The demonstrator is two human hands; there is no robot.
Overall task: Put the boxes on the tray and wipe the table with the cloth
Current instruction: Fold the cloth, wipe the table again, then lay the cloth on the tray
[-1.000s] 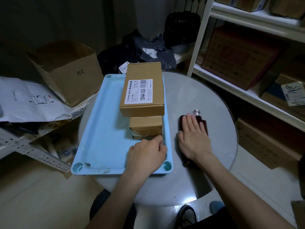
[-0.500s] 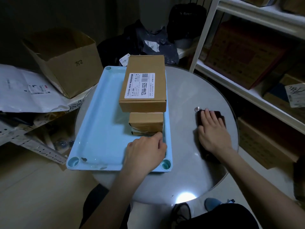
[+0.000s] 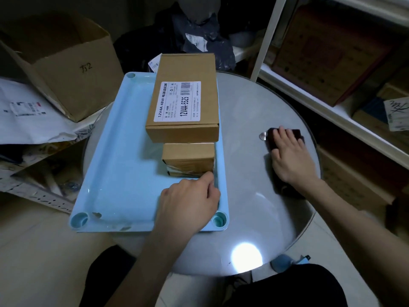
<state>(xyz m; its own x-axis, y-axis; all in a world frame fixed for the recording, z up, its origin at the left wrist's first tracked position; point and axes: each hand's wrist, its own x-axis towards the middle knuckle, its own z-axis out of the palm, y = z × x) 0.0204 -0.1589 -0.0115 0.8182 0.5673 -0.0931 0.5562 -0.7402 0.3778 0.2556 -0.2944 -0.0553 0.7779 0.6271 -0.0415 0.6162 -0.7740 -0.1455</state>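
my right hand [image 3: 287, 156] presses flat, fingers straight, on the dark cloth [image 3: 285, 138] at about 3 o'clock on the round table [image 3: 250, 173]; since a second ago it has slid the cloth outward from beside the tray [image 3: 115, 151] toward the table's edge. my left hand [image 3: 190, 200] is as before, fingers curled over the tray's right rim at 6 o'clock. two boxes sit stacked on the tray at 12 o'clock: big box [image 3: 183, 103] over small box [image 3: 188, 158].

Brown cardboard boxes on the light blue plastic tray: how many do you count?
2: a large labelled brown cardboard box stacked on a smaller one, along the light blue plastic tray's right side. Others may hide beneath.
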